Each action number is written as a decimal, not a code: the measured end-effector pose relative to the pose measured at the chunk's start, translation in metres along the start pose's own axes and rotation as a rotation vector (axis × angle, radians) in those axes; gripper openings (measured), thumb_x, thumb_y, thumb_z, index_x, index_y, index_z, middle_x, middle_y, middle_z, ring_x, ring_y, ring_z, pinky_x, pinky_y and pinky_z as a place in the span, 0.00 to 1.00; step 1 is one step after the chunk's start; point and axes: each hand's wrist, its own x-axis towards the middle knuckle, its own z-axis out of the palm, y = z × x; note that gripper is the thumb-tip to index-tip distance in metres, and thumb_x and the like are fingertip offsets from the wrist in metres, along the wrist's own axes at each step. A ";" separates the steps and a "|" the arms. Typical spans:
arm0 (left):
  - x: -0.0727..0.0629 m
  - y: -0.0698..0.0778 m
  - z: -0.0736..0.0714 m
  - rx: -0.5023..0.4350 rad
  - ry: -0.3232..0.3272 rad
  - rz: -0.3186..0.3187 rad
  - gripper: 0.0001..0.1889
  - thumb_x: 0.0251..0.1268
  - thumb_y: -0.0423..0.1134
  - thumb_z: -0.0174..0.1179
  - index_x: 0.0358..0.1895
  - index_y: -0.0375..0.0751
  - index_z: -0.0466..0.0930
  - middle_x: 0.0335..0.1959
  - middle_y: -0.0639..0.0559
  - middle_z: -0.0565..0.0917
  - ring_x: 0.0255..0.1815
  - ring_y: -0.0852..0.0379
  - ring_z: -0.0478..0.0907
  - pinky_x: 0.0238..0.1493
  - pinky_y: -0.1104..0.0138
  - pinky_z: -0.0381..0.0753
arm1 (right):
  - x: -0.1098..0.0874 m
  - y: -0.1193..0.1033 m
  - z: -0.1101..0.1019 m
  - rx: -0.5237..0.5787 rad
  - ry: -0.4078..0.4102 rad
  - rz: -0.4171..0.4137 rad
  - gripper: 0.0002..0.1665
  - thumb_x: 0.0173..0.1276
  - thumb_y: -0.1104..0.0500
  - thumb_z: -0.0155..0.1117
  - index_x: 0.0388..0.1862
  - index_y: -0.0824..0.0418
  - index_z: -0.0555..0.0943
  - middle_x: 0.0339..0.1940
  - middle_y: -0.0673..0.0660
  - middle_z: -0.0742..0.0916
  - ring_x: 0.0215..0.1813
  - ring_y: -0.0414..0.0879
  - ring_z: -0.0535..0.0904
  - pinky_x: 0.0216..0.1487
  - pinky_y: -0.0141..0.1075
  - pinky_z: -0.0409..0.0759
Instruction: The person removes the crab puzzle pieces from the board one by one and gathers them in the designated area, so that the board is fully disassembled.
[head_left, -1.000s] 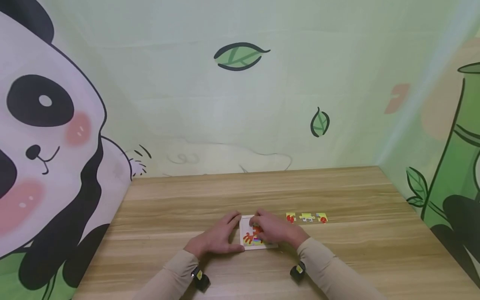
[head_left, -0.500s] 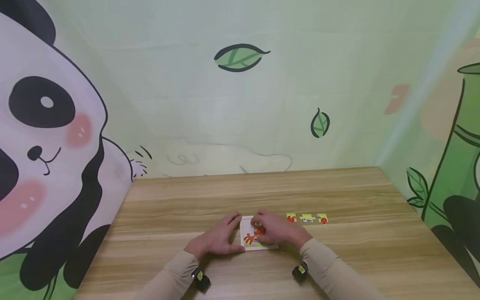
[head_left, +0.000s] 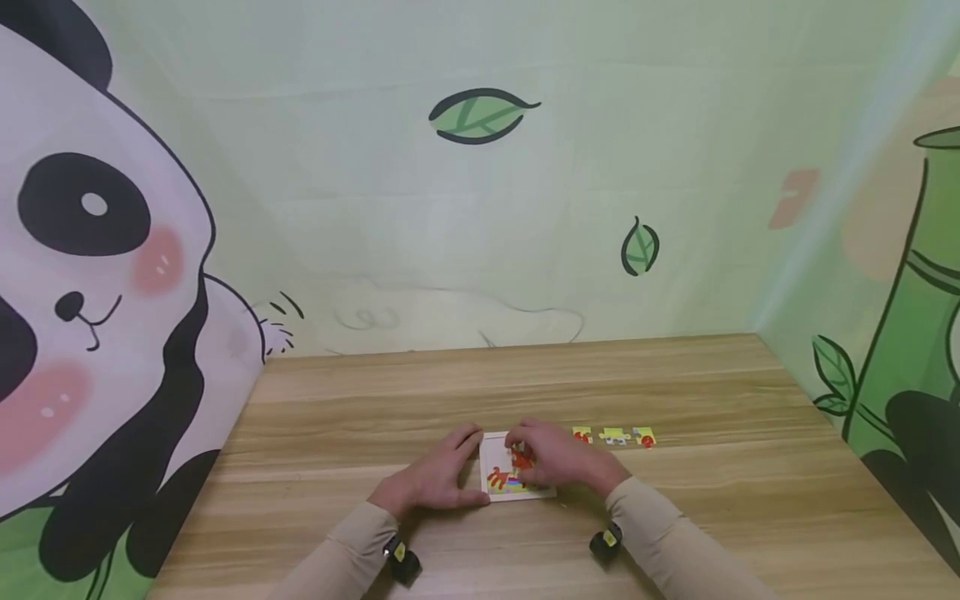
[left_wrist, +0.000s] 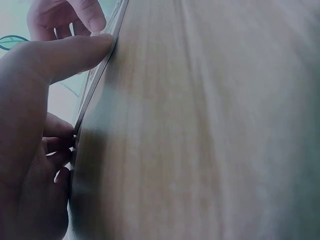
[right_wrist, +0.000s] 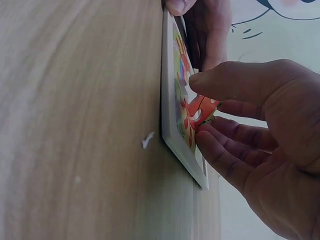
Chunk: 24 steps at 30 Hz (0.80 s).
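A small puzzle tray point(head_left: 495, 447) with a white border lies on the table, partly filled with a picture in red, orange and other colours. My left hand point(head_left: 438, 472) holds the tray's left side, thumb at the near corner and fingers towards the far corner. In the left wrist view, the thumb point(left_wrist: 80, 54) and bent fingers touch the edge. Over the tray, my right hand point(head_left: 558, 457) pinches an orange-red puzzle piece point(right_wrist: 204, 109) between thumb and fingers. That piece is tilted against the filled part, and whether it is seated cannot be told. My right hand covers the tray's right side.
Three loose puzzle pieces, a left one point(head_left: 581, 434), a middle one point(head_left: 615, 436) and a right one point(head_left: 645, 437), lie in a row right of the tray. A tiny white scrap point(right_wrist: 147, 140) lies by the tray. A printed backdrop point(head_left: 360, 183) rises behind the wooden table point(head_left: 360, 392).
My right hand has shifted slightly to the right over the tray, its fingertips still at the picture. The left hand and the loose pieces stay where they were.
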 end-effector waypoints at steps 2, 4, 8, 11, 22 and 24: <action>0.000 0.000 0.000 0.005 -0.004 -0.004 0.52 0.55 0.62 0.65 0.74 0.31 0.55 0.74 0.41 0.58 0.74 0.46 0.59 0.74 0.55 0.61 | 0.000 0.001 0.000 0.001 -0.004 0.001 0.24 0.56 0.54 0.73 0.52 0.55 0.80 0.42 0.47 0.78 0.39 0.39 0.74 0.40 0.31 0.77; 0.001 0.000 0.000 0.007 -0.011 -0.008 0.52 0.55 0.63 0.64 0.74 0.31 0.54 0.74 0.41 0.57 0.74 0.46 0.58 0.74 0.55 0.61 | -0.001 0.000 -0.002 0.005 -0.008 0.006 0.24 0.57 0.55 0.72 0.53 0.55 0.80 0.42 0.46 0.79 0.40 0.39 0.74 0.40 0.31 0.77; 0.001 0.000 -0.001 0.004 -0.015 -0.014 0.52 0.55 0.63 0.64 0.75 0.31 0.54 0.74 0.40 0.57 0.75 0.45 0.58 0.74 0.55 0.61 | -0.002 0.000 -0.005 0.024 -0.006 -0.003 0.24 0.57 0.56 0.72 0.54 0.58 0.80 0.42 0.48 0.80 0.41 0.40 0.75 0.41 0.31 0.78; 0.001 0.000 -0.002 0.006 -0.017 -0.014 0.52 0.55 0.63 0.64 0.75 0.32 0.54 0.74 0.40 0.57 0.75 0.45 0.57 0.74 0.54 0.61 | -0.002 0.001 -0.006 0.025 0.003 -0.021 0.25 0.57 0.56 0.72 0.54 0.59 0.80 0.42 0.48 0.80 0.41 0.40 0.77 0.41 0.31 0.79; 0.000 0.001 -0.002 0.013 -0.009 0.000 0.52 0.54 0.62 0.65 0.74 0.31 0.55 0.73 0.40 0.58 0.73 0.46 0.59 0.74 0.55 0.61 | -0.003 0.002 -0.006 0.036 0.013 -0.047 0.25 0.57 0.56 0.72 0.53 0.59 0.79 0.43 0.49 0.81 0.44 0.43 0.79 0.43 0.31 0.80; 0.000 0.001 -0.002 0.016 -0.003 0.009 0.52 0.54 0.62 0.65 0.74 0.31 0.56 0.72 0.40 0.59 0.73 0.46 0.60 0.74 0.55 0.62 | -0.004 0.002 -0.007 0.050 0.003 -0.037 0.25 0.57 0.56 0.72 0.54 0.59 0.79 0.44 0.49 0.81 0.45 0.43 0.79 0.44 0.31 0.80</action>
